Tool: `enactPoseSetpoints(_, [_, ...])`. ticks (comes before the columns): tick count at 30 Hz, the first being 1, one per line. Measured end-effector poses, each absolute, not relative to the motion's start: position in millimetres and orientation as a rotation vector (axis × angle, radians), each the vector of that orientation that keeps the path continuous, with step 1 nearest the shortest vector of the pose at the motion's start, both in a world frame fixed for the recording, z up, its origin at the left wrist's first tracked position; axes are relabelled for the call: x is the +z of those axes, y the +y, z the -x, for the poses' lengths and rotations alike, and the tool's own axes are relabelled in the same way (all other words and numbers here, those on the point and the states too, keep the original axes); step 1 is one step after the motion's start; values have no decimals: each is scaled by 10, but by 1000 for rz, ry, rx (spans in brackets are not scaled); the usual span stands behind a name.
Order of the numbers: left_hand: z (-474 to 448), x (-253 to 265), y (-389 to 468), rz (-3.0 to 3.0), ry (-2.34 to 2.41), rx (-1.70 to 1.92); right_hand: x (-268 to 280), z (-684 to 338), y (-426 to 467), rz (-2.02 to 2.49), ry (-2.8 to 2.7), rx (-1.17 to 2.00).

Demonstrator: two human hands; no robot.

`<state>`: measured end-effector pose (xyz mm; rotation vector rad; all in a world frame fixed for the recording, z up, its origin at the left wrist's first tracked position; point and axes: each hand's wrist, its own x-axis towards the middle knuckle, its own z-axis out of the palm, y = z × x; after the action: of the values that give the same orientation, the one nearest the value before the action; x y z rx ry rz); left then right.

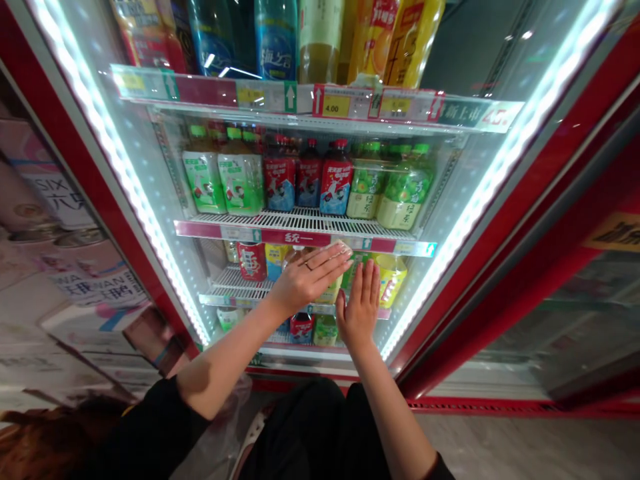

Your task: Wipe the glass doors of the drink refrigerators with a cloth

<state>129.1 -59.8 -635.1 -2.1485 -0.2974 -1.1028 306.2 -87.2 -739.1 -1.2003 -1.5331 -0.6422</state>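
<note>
My left hand, with a ring on one finger, stretches to the right, its fingers straight and close together. A small whitish patch shows at its fingertips; I cannot make out what it is. Beside it, my right hand points upward with flat, extended fingers and the thumb apart. Both hands are in front of the lower shelves of a lit drinks cooler, seemingly against its glass door. Behind them are a yellow container, a red can-like container and a shelf label strip, partly covered by my left hand.
Bottled drinks in green, red and pale green line the middle shelf. Taller bottles stand above. Bright light strips edge the cooler's red frame. Stacked cartons are at the left.
</note>
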Motion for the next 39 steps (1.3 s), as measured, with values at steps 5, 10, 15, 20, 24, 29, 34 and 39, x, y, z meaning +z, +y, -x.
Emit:
enactPoseSetpoints(5, [-1054, -6167, -581, 2210, -308, -1009, -7135, -2975, -816, 1160, -1594, -698])
enactPoseSetpoints(10, [-1205, -5884, -515, 2118, -441, -1203, -7011, -2848, -744, 1171, -1649, -711])
enactPoseSetpoints(15, [-1162, -6285, -597, 2083, -482, -1195, -7023, -2851, -735, 1208, -1689, -747])
enactPoseSetpoints(20, [-933, -6431, -630, 2087, -433, -1089, -7012, -2874, -775, 1211, -1700, -782])
enactPoseSetpoints(24, [-943, -5975, -482, 1971, -604, -1302, -6888, -2827, -772, 1180, -1636, -804])
enactPoseSetpoints(29, [-936, -5874, -430, 1946, -540, -1284, -6656, -2725, -751, 1134, -1633, -821])
enactPoseSetpoints(34, [-714, -6410, -595, 2025, -419, -1136, -6643, -2629, -743, 1082, -1756, -834])
enactPoseSetpoints(39, [-513, -6114, -533, 1993, -505, -1210, -6694, -2557, -717, 1077, -1698, -887])
